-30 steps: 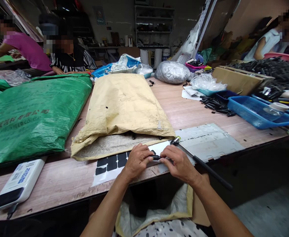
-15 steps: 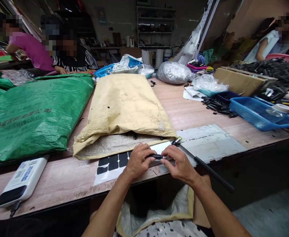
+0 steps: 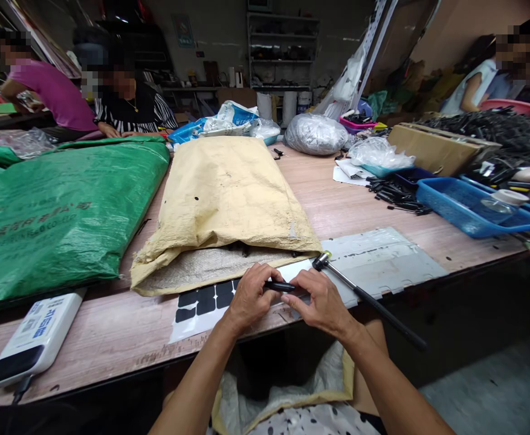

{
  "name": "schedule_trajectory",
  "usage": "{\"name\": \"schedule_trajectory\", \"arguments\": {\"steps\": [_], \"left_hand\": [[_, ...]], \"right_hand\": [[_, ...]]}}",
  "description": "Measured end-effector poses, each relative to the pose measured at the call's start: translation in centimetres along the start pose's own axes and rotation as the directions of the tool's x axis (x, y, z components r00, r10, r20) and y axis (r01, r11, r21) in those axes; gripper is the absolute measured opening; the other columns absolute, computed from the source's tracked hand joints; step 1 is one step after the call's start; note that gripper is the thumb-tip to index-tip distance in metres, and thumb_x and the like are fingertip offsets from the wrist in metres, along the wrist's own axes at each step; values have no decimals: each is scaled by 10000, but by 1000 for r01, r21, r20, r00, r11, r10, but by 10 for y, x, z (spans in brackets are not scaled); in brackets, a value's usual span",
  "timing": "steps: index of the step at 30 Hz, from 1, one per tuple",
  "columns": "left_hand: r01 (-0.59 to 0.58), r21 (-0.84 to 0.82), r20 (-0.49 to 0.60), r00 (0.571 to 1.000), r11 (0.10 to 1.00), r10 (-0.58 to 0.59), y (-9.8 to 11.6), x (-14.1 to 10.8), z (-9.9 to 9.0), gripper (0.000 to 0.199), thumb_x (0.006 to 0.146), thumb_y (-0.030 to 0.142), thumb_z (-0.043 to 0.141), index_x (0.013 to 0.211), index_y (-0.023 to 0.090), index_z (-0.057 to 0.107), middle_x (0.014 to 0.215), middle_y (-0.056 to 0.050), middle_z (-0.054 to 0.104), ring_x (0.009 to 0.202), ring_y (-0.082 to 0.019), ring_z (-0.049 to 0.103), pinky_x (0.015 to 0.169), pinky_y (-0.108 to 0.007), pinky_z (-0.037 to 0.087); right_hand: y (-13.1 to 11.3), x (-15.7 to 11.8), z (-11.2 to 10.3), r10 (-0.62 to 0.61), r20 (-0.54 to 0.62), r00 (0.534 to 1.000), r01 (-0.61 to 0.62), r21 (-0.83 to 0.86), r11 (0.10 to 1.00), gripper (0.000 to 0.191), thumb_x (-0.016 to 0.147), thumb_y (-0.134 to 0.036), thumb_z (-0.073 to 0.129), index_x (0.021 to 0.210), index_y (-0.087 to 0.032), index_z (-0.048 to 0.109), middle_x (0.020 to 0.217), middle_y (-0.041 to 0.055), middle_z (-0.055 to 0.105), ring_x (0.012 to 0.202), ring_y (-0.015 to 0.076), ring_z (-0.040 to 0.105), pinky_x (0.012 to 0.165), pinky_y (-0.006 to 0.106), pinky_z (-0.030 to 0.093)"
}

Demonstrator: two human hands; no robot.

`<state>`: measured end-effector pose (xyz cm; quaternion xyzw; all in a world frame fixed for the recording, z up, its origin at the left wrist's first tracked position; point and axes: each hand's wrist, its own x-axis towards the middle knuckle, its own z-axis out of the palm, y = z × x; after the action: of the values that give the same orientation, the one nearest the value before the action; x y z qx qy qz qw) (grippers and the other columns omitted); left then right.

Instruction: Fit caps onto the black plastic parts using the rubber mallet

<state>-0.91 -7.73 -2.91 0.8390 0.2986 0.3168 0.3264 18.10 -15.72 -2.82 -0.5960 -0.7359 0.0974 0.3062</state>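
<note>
Well left of the cream sack point(image 3: 228, 187) and nearer the front edge of the table point(image 3: 119, 329), a white device point(image 3: 38, 341) with a dark end lies with a cable plugged in. A green sack point(image 3: 60, 211) fills the space just left of the cream sack. Beyond the cream sack, to its left, are 2 people: a person in a pink top point(image 3: 49, 90), then a person in a black-and-white top point(image 3: 133, 112). A white sheet with black patches point(image 3: 205, 302) lies along the cream sack's near, open edge, and a blue-and-white bag point(image 3: 231, 115) sits behind the sack.

In front of that near edge, toward its right, the left hand point(image 3: 252, 296) grips a slim black part point(image 3: 280, 286) between thumb and fingers. The right hand point(image 3: 321, 299), by the cream sack's near right corner, has its thumb and forefinger at the part's right end; I cannot tell whether they pinch it or only touch it. At the same corner is the head of a hammer point(image 3: 359, 293), its dark handle slanting rightward past the table edge. Right of the cream sack come a grey board point(image 3: 391, 257), loose black pieces point(image 3: 396, 194) and, farther off, a blue tray point(image 3: 448, 208).
</note>
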Motion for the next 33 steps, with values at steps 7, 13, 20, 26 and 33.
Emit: {"name": "schedule_trajectory", "arguments": {"steps": [7, 13, 20, 26, 33], "left_hand": [[10, -21, 7, 1000, 1000, -10, -2, -1, 1, 172, 789, 86, 682, 902, 209, 644, 908, -10, 672, 898, -201, 564, 843, -339, 404], [19, -10, 2, 1000, 1000, -19, -3, 0, 2, 157, 786, 118, 729, 879, 203, 636, 889, -7, 661, 874, -194, 556, 823, -330, 396], [28, 2, -2, 1000, 1000, -28, -1, -1, 1, 192, 771, 50, 667, 876, 208, 637, 877, 3, 660, 864, -186, 540, 802, -315, 384], [36, 30, 3, 999, 999, -36, -2, 2, 2, 159, 780, 73, 656, 856, 209, 625, 867, -6, 668, 859, -195, 545, 797, -320, 386], [-26, 118, 246, 969, 993, -4, 51, -35, -8, 174, 857, 157, 653, 1014, 232, 650, 965, -19, 705, 912, -205, 599, 817, -326, 405]], "right_hand": [[-3, 3, 4, -38, 4, 999, 38, -50, 998, 183, 966, -347, 593, 861, -201, 627, 853, 37, 604, 856, 199, 511, 784, 344, 352], [-4, 2, 10, -56, -37, 998, 55, -25, 998, 103, 951, -246, 577, 864, -202, 607, 876, 44, 593, 870, 209, 495, 793, 352, 373], [9, -7, -21, -39, -136, 990, 25, -99, 995, 314, 835, -366, 739, 1099, -229, 639, 1066, 62, 649, 984, 248, 536, 863, 380, 398], [44, -16, -30, 220, -397, 891, -370, -356, 858, 183, 889, -310, 659, 1037, -203, 645, 982, 65, 648, 937, 244, 544, 805, 352, 375], [40, -15, -20, 248, -351, 903, -415, -561, 716, 126, 959, -312, 571, 989, -212, 643, 967, 63, 622, 912, 234, 515, 734, 346, 292]]}}
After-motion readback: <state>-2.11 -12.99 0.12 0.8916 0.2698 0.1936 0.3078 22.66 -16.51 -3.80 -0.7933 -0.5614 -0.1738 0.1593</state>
